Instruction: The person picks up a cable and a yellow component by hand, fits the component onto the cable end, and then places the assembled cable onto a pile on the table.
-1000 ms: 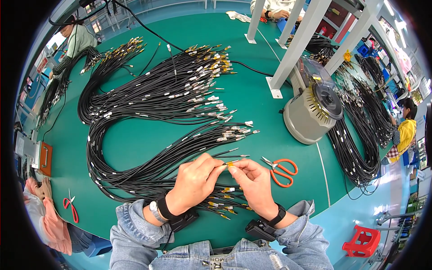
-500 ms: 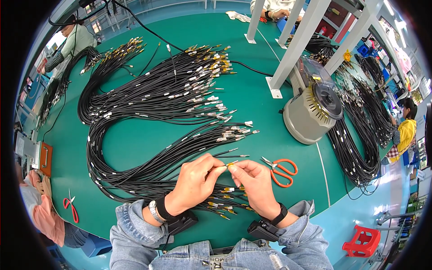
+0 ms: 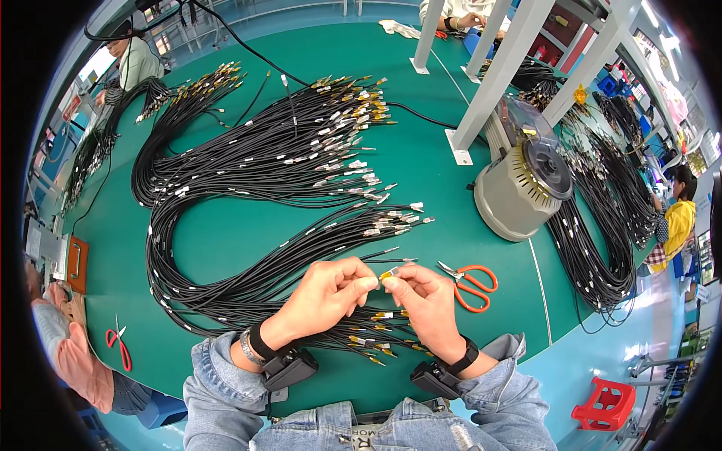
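Landmark: the small yellow connector (image 3: 386, 276), pinched over the green table (image 3: 248, 225) just in front of the person's chest.
Left hand (image 3: 325, 295): just left of the connector; thumb and forefinger are pressed together on the black cable (image 3: 301, 276) right where it enters the connector.
Right hand (image 3: 427, 301): just right of the connector, its fingers clamped on the connector's other end; both hands touch it, neither is nearer.
Long axis: the connector lies roughly left to right between the two sets of fingertips, with the cable trailing off to the left and away.
Below the connector: a loose fan of gold-tipped cable ends (image 3: 380, 334) lies under both wrists, close to the table's near edge.
Right of the connector: orange-handled scissors (image 3: 472, 286) lie near the right hand, not touching it.
Beyond the connector: a bundle of black cables (image 3: 241, 248) loops across the table, its metal tips pointing right.
Farther right: a grey round machine (image 3: 523, 188) stands well apart from the hands.
Far left: a second person's arm beside red scissors (image 3: 116, 346).
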`<state>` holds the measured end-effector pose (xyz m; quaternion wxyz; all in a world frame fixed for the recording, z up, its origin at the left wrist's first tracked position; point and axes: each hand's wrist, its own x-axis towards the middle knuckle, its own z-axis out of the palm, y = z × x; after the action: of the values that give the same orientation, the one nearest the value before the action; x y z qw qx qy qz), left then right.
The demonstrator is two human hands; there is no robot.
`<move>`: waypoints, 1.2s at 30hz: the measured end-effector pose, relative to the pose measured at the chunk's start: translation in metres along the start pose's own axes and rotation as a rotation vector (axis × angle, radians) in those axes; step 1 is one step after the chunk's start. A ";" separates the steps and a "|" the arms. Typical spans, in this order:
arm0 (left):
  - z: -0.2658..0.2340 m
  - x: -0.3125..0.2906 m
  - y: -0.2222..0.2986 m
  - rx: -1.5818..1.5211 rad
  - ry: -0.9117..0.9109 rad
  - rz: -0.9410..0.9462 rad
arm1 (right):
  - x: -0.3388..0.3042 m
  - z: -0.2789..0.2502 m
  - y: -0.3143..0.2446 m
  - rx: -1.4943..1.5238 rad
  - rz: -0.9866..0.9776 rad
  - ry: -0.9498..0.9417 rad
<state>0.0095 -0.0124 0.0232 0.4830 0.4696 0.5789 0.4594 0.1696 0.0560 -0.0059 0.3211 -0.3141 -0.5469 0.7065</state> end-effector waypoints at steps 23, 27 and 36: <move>-0.019 0.004 -0.004 -0.424 -0.371 -0.282 | 0.002 -0.004 0.003 -0.077 -0.125 -0.188; -0.023 0.008 -0.010 -0.521 -0.392 -0.228 | 0.008 -0.008 0.001 -0.061 -0.164 -0.231; -0.004 0.016 -0.036 0.779 0.081 0.577 | 0.028 -0.052 -0.036 -0.184 -0.305 0.341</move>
<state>0.0006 -0.0021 -0.0143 0.1011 0.7386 0.5723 0.3418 0.1979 0.1152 0.0155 0.4819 -0.3705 -0.5878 0.5338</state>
